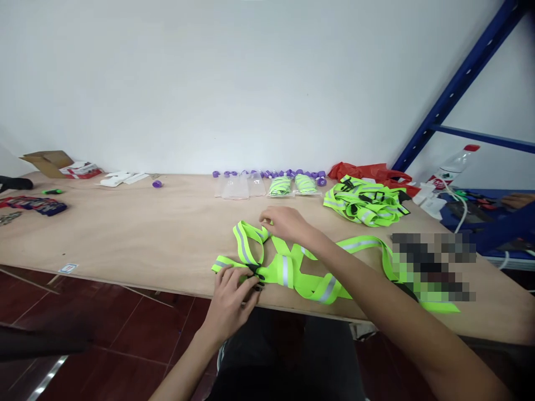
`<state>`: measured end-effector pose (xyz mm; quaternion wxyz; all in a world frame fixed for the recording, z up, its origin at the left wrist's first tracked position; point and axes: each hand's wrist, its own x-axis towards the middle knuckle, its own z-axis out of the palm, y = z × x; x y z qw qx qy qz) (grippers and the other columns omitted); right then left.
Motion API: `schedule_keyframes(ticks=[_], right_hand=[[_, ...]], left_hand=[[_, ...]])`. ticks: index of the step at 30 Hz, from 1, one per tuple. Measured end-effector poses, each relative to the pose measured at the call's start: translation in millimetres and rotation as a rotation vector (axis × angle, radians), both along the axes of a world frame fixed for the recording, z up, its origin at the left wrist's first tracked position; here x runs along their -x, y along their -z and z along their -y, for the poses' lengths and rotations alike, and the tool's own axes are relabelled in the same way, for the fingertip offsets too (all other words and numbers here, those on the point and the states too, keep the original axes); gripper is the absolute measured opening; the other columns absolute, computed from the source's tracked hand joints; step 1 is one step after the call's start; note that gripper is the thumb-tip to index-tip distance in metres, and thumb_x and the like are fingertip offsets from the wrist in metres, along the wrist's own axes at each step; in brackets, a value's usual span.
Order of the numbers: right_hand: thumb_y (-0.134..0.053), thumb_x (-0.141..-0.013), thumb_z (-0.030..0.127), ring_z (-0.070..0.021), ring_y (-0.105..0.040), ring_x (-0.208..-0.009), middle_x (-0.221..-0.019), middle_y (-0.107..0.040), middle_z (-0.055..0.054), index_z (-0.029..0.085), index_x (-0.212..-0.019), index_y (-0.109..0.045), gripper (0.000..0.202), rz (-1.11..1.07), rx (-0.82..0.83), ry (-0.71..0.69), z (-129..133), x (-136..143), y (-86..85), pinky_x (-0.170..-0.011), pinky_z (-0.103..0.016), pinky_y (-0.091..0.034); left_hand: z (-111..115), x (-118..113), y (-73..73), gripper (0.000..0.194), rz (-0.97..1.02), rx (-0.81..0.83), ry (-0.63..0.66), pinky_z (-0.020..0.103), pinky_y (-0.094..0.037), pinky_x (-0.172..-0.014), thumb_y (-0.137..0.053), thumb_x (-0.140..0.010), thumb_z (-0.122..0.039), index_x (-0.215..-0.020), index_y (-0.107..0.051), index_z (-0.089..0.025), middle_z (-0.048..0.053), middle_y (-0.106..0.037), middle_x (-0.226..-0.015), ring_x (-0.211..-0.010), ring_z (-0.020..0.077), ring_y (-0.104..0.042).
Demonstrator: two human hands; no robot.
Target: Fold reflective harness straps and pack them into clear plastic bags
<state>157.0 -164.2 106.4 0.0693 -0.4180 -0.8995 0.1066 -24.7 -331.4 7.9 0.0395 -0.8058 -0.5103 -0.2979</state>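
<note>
A neon yellow-green strap with a silver reflective stripe [285, 271] lies in loops along the table's front edge and runs to the right under my right forearm. My left hand [231, 296] is at the strap's left end, its fingers closed around the strap beside a black buckle [256, 271]. Above the upper part of the same loop is my right hand [285, 221], its thumb and fingertips pinched together at the strap's edge. What the right fingertips hold is too small to make out.
Behind lie two bagged straps [280, 186], clear bags [234, 187] and purple rolls [320, 181]. A strap pile [370, 203] sits at right, before a red bag [368, 171]. A bottle [455, 167] stands far right by a blue frame [460, 83]. An open carton [48, 164] is far left.
</note>
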Motion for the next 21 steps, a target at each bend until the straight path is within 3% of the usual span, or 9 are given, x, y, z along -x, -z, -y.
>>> schedule_keyframes(ticks=[3,5,8,11,16,21], right_hand=[[-0.062,-0.085,0.017,-0.0243,-0.065,-0.104,-0.124,-0.070,-0.013,0.016,-0.119,-0.069,0.034,0.098,0.101,-0.034,-36.9,41.8,10.4,-0.077,-0.028,-0.043],[-0.069,-0.076,0.014,-0.0217,-0.068,-0.088,-0.108,-0.076,-0.010,0.015,-0.107,-0.073,0.031,0.171,0.188,-0.061,-52.7,58.8,19.1,-0.069,-0.026,-0.044],[-0.072,-0.072,0.016,-0.0178,-0.066,-0.073,-0.087,-0.076,-0.004,0.017,-0.089,-0.076,0.017,0.227,0.271,-0.106,-64.3,65.9,24.4,-0.065,-0.025,-0.042],[-0.070,-0.075,0.018,-0.0206,-0.065,-0.078,-0.089,-0.075,-0.007,0.016,-0.087,-0.072,0.013,0.205,0.229,-0.071,-72.5,56.7,16.9,-0.068,-0.027,-0.041],[-0.057,-0.083,0.014,-0.0272,-0.060,-0.095,-0.110,-0.067,-0.018,0.013,-0.113,-0.059,0.030,0.041,0.062,0.164,-99.5,25.4,-4.1,-0.074,-0.030,-0.040],[-0.047,-0.092,0.021,-0.0219,-0.060,-0.088,-0.115,-0.065,-0.016,0.012,-0.130,-0.045,0.039,-0.151,0.119,0.331,-115.9,0.7,0.2,-0.073,-0.030,-0.045]], left_hand=[[2.3,1.0,1.2,0.024,-0.014,0.022,-0.041,0.062,-0.031,-0.114,-0.055,-0.093,-0.021,-0.115,-0.064,-0.025,0.013,-0.057,-0.139,-0.137,0.0346,-0.045],[2.1,2.2,3.8,0.028,-0.011,0.068,-0.053,0.062,-0.034,-0.114,-0.054,-0.094,-0.022,-0.121,-0.061,-0.025,0.013,-0.047,-0.151,-0.146,0.0367,-0.033],[1.1,4.1,7.9,0.033,-0.012,0.137,-0.050,0.059,-0.039,-0.112,-0.052,-0.096,-0.024,-0.128,-0.058,-0.024,0.015,-0.033,-0.160,-0.147,0.0372,-0.032],[0.4,5.8,10.1,0.038,-0.034,0.179,-0.040,0.059,-0.040,-0.111,-0.051,-0.097,-0.025,-0.134,-0.056,-0.024,0.017,-0.031,-0.161,-0.146,0.0385,-0.034],[-0.9,7.8,11.4,0.038,-0.061,0.158,-0.026,0.060,-0.041,-0.109,-0.051,-0.098,-0.026,-0.135,-0.058,-0.028,0.014,-0.041,-0.156,-0.143,0.0392,-0.037],[-2.4,7.6,14.9,0.040,-0.100,0.109,-0.026,0.060,-0.042,-0.107,-0.049,-0.099,-0.027,-0.139,-0.056,-0.028,0.015,-0.041,-0.155,-0.142,0.0403,-0.038]])
